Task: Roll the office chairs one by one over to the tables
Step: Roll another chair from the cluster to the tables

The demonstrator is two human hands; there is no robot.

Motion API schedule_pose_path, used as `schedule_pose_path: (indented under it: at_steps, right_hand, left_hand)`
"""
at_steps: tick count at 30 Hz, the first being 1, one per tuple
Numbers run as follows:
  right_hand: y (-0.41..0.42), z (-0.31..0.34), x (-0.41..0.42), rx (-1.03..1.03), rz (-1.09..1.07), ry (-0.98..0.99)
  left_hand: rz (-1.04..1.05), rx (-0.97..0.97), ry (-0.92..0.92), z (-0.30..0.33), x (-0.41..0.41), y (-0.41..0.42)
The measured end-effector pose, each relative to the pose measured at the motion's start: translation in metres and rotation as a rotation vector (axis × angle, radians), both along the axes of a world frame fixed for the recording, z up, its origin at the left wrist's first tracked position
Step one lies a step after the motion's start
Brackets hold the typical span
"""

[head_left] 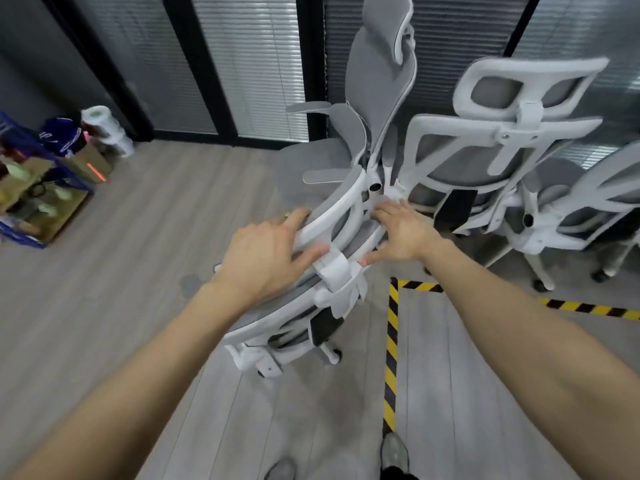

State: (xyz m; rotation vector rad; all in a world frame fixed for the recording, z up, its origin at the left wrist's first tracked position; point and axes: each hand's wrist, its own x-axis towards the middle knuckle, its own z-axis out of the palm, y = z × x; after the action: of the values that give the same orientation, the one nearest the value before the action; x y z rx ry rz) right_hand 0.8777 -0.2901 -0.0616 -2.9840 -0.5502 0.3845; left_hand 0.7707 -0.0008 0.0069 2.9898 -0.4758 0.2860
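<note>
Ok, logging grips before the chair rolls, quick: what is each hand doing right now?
Left hand: grips the white frame of the nearest chair.
Right hand: fingers straight, resting on the same frame, holding nothing.

Both bare forearms reach forward and slightly inward from the bottom corners. The left hand lies palm-down, its fingers wrapped over the white frame of the chair back, thumb along its near edge. The right hand sits just beside it, fingers spread on the same frame, thumb stretched toward the left hand.
</note>
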Motion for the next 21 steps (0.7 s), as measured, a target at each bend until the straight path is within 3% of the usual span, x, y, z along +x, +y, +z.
schedule_pose_path:
  at_steps: [4,9,16,21]
  right_hand:
    - [0.024,-0.014,-0.072,0.072,-0.097,-0.097]
    - [0.069,-0.028,-0.152,0.038,-0.146,-0.226]
    - [0.127,-0.051,-0.252,0.227,-0.299,-0.261]
    - [0.166,-0.060,-0.303,0.247,-0.421,-0.294]
  left_hand:
    - [-0.081,0.137,-0.135,-0.008,-0.036,0.029]
    - [-0.259,0.162,-0.144,-0.008,-0.076,0.099]
    - [-0.453,0.067,-0.183,-0.002,-0.104,0.168]
    - [-0.449,0.066,-0.201,0.000,-0.115,0.198]
